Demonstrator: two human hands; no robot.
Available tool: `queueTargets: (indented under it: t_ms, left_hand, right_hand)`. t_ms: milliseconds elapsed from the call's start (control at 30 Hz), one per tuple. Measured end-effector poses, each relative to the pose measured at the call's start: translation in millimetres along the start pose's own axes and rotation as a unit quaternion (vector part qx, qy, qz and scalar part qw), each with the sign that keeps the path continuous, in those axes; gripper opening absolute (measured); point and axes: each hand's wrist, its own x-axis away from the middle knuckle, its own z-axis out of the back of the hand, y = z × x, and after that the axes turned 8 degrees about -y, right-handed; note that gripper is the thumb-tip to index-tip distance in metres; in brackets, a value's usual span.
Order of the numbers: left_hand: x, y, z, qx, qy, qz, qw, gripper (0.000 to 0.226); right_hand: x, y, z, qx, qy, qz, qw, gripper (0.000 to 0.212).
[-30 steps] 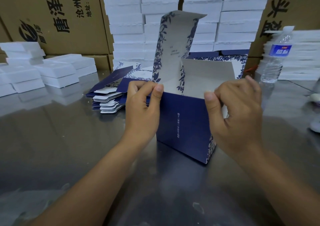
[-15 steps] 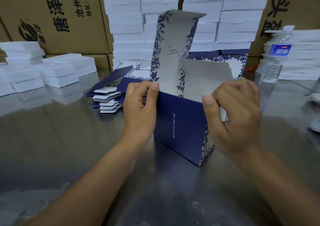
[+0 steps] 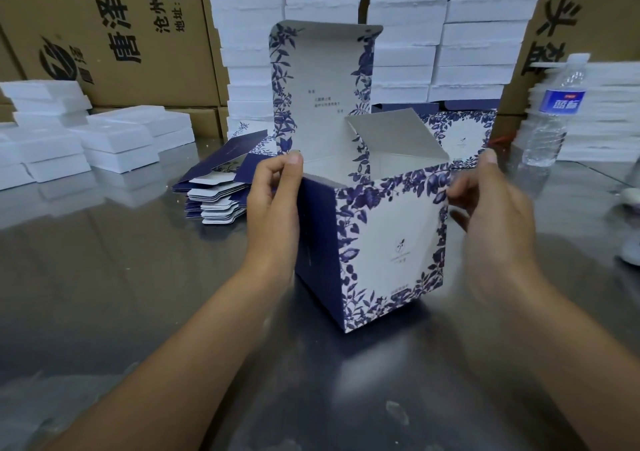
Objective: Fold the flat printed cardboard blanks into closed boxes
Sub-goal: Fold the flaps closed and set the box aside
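A navy and white floral box (image 3: 391, 243) stands upright on the steel table (image 3: 104, 295), with a white flowered face turned toward me. Its tall lid flap (image 3: 322, 87) stands up at the back, and a short side flap (image 3: 391, 135) leans in over the open top. My left hand (image 3: 273, 215) grips the box's top left corner, thumb on the rim. My right hand (image 3: 495, 225) is blurred at the right edge: its fingertips touch the box and its thumb is raised off it. A stack of flat blanks (image 3: 218, 194) lies behind my left hand.
White foam trays (image 3: 114, 139) sit at the left, and taller stacks of them (image 3: 408, 35) rise behind the box. Brown cartons (image 3: 104, 35) line the back. A water bottle (image 3: 550, 118) stands at the right. Another printed box (image 3: 460, 139) sits behind the one I hold.
The box has turned, so the white floral face fronts me instead of the navy one. My right hand has let go of the wall and spread beside the right edge.
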Motion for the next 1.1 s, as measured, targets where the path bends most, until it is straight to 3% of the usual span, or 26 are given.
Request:
queueTargets:
  t_ms: [100,200,267,367,533,633,900,1033,1100]
  left_hand:
    - [1,3,-1,0.010,-0.012,-0.007,1.000,0.006]
    - [2,5,-3,0.015,-0.023,-0.009,1.000,0.019]
    - [3,6,-4,0.019,-0.016,-0.002,1.000,0.025]
    - [2,7,-4,0.021,-0.002,0.010,1.000,0.027]
    - [1,6,-4,0.020,-0.024,0.020,0.999,0.029]
    - [1,8,-4,0.040,-0.049,0.037,0.997,0.030]
    - [5,18,-6,0.038,-0.087,0.054,0.994,0.033]
    - [7,20,-7,0.047,-0.095,0.056,0.993,0.032]
    - [7,20,-7,0.052,-0.098,0.059,0.992,0.032]
  right_hand:
    - [1,-2,2,-0.018,-0.053,-0.009,0.998,0.043]
    - [5,-5,0,0.006,-0.142,0.006,0.990,0.060]
    - [6,-8,-1,0.040,-0.166,0.013,0.985,0.050]
    - [4,-11,3,0.080,-0.165,-0.008,0.983,0.034]
    - [-2,-24,10,0.158,-0.211,-0.013,0.965,0.048]
    - [-3,-32,16,0.191,-0.242,-0.027,0.951,0.039]
    - [-3,-41,15,0.098,-0.249,-0.160,0.950,0.030]
    - [-3,-43,14,0.086,-0.260,-0.165,0.947,0.050]
    - [-3,-46,13,0.088,-0.262,-0.174,0.945,0.048]
